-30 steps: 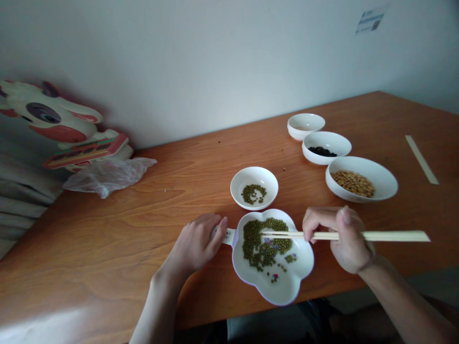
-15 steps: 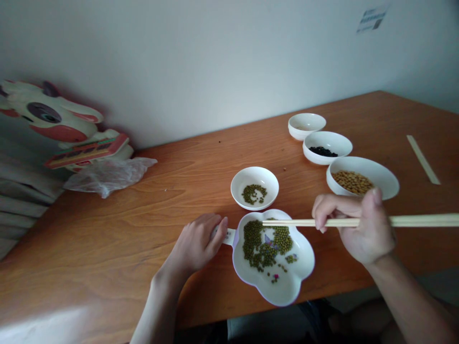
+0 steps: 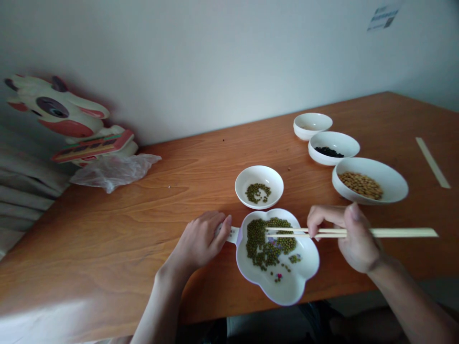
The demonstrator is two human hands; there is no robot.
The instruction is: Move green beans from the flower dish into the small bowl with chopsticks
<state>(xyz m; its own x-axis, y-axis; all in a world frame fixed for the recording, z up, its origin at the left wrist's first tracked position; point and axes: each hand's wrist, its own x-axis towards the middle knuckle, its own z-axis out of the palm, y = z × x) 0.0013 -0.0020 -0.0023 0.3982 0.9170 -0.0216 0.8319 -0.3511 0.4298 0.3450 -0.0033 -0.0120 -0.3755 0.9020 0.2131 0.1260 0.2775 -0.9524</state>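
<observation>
A flower-shaped white dish (image 3: pixel 287 282) with a lilac rim sits at the table's near edge and holds several green beans (image 3: pixel 267 241). My left hand (image 3: pixel 201 241) is curled round the dish's small handle (image 3: pixel 232 235) on its left side. My right hand (image 3: pixel 346 236) grips a pair of wooden chopsticks (image 3: pixel 394 232) held level, with their tips over the beans in the dish. Just behind the dish stands a small round white bowl (image 3: pixel 258 186) with a few green beans in it.
Three more white bowls line up at the right: an empty-looking one (image 3: pixel 312 125), one with black beans (image 3: pixel 334 147), one with yellow beans (image 3: pixel 369 180). A paper sleeve (image 3: pixel 432 162) lies far right. A cartoon toy (image 3: pixel 71 124) and clear plastic bag (image 3: pixel 113 170) sit at the left by the wall.
My right hand lifted the chopsticks up and to the right, then brought them back down with their tips over the beans in the flower dish. My left hand stayed on the handle.
</observation>
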